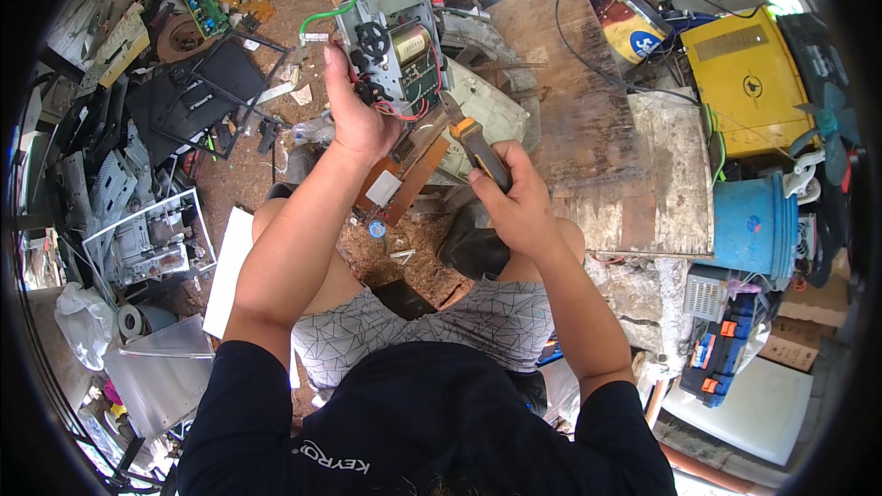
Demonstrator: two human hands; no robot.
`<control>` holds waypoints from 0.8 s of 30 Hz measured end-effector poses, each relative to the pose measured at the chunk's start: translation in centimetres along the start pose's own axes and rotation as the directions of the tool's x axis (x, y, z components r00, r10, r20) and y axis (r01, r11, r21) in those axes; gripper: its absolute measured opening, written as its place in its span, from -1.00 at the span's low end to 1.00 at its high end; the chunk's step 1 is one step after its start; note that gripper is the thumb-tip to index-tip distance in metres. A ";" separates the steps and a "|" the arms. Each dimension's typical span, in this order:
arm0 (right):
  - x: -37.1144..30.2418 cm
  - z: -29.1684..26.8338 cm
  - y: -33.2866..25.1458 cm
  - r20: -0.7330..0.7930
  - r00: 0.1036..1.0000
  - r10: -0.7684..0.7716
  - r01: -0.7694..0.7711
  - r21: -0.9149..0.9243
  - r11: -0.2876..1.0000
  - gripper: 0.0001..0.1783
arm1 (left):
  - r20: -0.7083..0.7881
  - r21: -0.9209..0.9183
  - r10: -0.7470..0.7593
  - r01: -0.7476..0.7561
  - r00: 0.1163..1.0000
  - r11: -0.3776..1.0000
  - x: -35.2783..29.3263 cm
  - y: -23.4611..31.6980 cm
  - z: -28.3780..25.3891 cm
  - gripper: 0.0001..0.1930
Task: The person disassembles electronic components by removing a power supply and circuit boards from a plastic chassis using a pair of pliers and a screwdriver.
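Observation:
My left hand (356, 115) is closed round the lower left side of a metal device chassis (390, 46), holding it up in front of me. The chassis carries a gold cylindrical motor (411, 43), a black wheel, a green circuit board and thin red wires. A green wire (331, 16) loops from its upper left. In my right hand (522, 197) is a pair of pliers or cutters (478, 149) with orange and black handles. Its jaws point up at the lower right edge of the chassis, close to the wires; whether they touch cannot be made out.
Scrap panels and metal frames (147, 234) are heaped at the left. A worn wooden board (588, 119) lies to the right, beside a yellow case (744, 83), a blue bucket (753, 225) and a toolbox (726, 349). Debris covers the ground between my feet.

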State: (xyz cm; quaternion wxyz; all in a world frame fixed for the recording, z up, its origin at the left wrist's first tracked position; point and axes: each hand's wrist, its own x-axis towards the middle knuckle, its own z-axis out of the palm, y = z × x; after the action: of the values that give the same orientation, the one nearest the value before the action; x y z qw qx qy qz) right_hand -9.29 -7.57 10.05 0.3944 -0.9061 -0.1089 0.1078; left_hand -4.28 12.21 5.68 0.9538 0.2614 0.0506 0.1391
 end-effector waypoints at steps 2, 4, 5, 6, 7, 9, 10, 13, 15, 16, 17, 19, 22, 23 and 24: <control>0.0 0.3 0.1 -0.031 0.999 -0.033 0.033 -0.010 0.999 -0.72 | 0.039 -0.012 0.013 -0.013 0.999 1.000 0.2 -0.2 -0.5 -0.10; -0.1 0.5 0.1 -0.056 0.997 -0.057 0.056 -0.012 0.998 -0.73 | 0.092 -0.033 0.038 -0.035 0.995 0.999 0.5 -0.6 -1.2 -0.14; -0.1 0.5 -0.1 -0.064 0.996 -0.064 0.064 -0.007 0.998 -0.73 | 0.124 -0.047 0.056 -0.051 0.991 0.998 0.6 -0.8 -1.6 -0.17; -0.1 0.6 -0.2 -0.074 0.995 -0.071 0.071 -0.003 0.997 -0.73 | 0.156 -0.062 0.075 -0.066 0.985 0.996 0.6 -0.7 -1.5 -0.21; -0.1 0.7 -0.2 -0.090 0.991 -0.098 0.097 -0.019 0.995 -0.74 | 0.141 -0.038 0.084 -0.080 0.986 0.996 0.4 -0.7 -1.3 -0.18; 0.0 0.9 -0.1 -0.123 0.981 -0.153 0.147 -0.052 0.988 -0.74 | 0.112 0.011 0.104 -0.106 0.988 0.994 -0.1 -0.6 -0.8 -0.13; 0.0 0.9 0.1 -0.136 0.976 -0.172 0.165 -0.060 0.984 -0.74 | 0.120 0.011 0.110 -0.112 0.987 0.994 -0.1 -0.6 -0.8 -0.14; 0.0 1.2 0.4 -0.169 0.960 -0.223 0.211 -0.090 0.973 -0.75 | 0.140 0.023 0.124 -0.129 0.982 0.991 -0.1 -0.8 -1.1 -0.13; 0.0 1.2 0.4 -0.186 0.951 -0.246 0.228 -0.114 0.967 -0.76 | 0.153 0.043 0.127 -0.135 0.980 0.990 -0.1 -0.8 -1.3 -0.13; 0.0 1.2 0.5 -0.200 0.941 -0.273 0.247 -0.144 0.958 -0.76 | 0.140 0.038 0.131 -0.138 0.981 0.990 -0.1 -0.9 -1.3 -0.13; 0.1 1.3 0.6 -0.213 0.930 -0.300 0.266 -0.174 0.948 -0.76 | 0.128 0.034 0.135 -0.141 0.983 0.990 0.0 -1.0 -1.3 -0.13; 0.1 1.3 0.9 -0.233 0.899 -0.371 0.308 -0.264 0.914 -0.75 | 0.140 0.042 0.131 -0.138 0.981 0.990 0.0 -0.9 -1.3 -0.13; 0.3 0.9 1.1 -0.268 0.843 -0.466 0.333 -0.422 0.843 -0.73 | 0.186 0.054 0.116 -0.128 0.976 0.990 -0.2 -0.7 -1.4 -0.15; 0.3 0.8 1.1 -0.293 0.829 -0.477 0.316 -0.459 0.831 -0.73 | 0.180 0.041 0.120 -0.129 0.976 0.991 -0.3 -0.8 -1.3 -0.16; 0.4 0.8 1.1 -0.318 0.813 -0.488 0.298 -0.494 0.817 -0.73 | 0.175 0.029 0.125 -0.132 0.977 0.991 -0.4 -0.8 -1.2 -0.17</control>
State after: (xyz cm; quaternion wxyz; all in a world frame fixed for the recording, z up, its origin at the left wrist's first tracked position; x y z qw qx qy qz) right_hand -9.01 -7.66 8.66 0.2171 -0.9260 -0.2293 -0.2070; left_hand -4.63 12.02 4.26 0.9381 0.2945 -0.0465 0.1762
